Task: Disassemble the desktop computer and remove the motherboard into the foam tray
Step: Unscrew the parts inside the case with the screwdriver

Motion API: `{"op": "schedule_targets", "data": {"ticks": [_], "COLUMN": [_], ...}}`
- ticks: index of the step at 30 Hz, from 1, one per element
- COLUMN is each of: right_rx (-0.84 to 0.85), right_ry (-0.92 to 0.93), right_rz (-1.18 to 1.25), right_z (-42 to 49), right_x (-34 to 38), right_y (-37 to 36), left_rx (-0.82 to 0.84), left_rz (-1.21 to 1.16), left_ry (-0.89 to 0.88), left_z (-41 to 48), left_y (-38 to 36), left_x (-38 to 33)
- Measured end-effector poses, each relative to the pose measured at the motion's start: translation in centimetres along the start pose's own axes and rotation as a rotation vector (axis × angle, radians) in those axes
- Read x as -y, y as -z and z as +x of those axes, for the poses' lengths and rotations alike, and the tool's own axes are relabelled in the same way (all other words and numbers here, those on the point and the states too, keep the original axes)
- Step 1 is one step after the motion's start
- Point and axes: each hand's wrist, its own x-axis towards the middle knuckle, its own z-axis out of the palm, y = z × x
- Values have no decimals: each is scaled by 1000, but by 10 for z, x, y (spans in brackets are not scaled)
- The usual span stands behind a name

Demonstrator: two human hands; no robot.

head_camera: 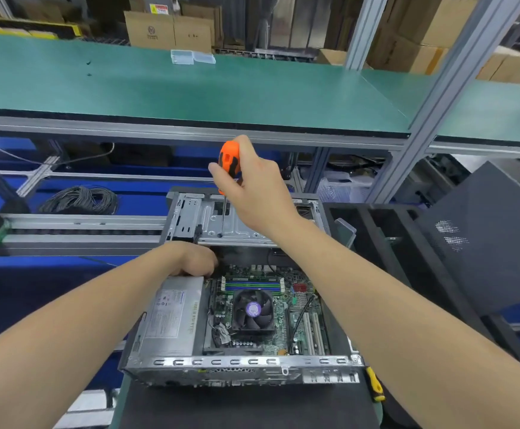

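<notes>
An open desktop case lies on the bench in front of me. Inside it sit the green motherboard with a black CPU fan and a grey power supply on the left. At the far end a metal drive cage stands tilted up. My right hand grips an orange and black screwdriver, whose shaft points down onto the cage. My left hand rests at the case's far left corner, beside the power supply, with its fingers curled and hidden.
A black foam tray lies right of the case, and a dark side panel leans beyond it. A yellow-handled tool lies at the case's near right corner. Coiled cables sit at the far left. A green shelf spans above.
</notes>
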Motion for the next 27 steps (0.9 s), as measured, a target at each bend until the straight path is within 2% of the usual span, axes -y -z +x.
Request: {"op": "schedule_targets", "data": {"ticks": [7, 10, 14, 22, 27], "right_rx": [55, 66, 82, 80, 87], "right_ry": [-7, -8, 8, 8, 9], "right_rz": [-39, -62, -82, -95, -89], "right_z": [14, 19, 23, 26, 24], "right_x": [2, 5, 6, 6, 6], "right_y": [-17, -21, -22, -19, -18], "left_rx": [150, 116, 86, 102, 108], "left_rz": [353, 462, 411, 567, 575], "left_ry": [86, 90, 41, 56, 56], "left_z": [9, 12, 25, 45, 46], "left_y": [-1, 1, -1, -10, -11], "left_x": [-17, -22, -11, -2, -5]}}
